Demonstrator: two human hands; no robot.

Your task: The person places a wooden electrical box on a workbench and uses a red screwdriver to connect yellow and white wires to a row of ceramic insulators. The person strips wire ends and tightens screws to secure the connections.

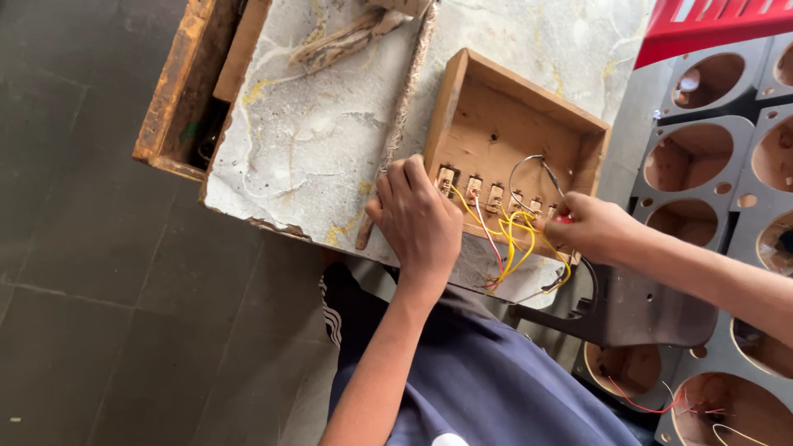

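Head view shows me a worn stone slab [314, 140], pale with yellow veins and chipped edges, that lies on a rusty metal frame [173, 91] above a dark tiled floor [83, 272]. On the right I see grey moulded panels with round holes [702, 157] and a red plastic piece [710, 21] at the top.

On the slab lies an open wooden box [512, 132], shallow and rough, with a row of small switches [487, 194] fixed along its near wall. Thin yellow and red wires [512, 244] hang in loops from these switches over the slab's edge.

My left hand [417, 219] rests curled at the left near corner of the box, with the fingers bent on its wall beside the first switch. My right hand [591, 227] is closed around a small tool with a red handle [563, 219], and I cannot tell what kind. It is just at the right end of the switch row, where a grey wire [529, 169] makes a loop inside the box.
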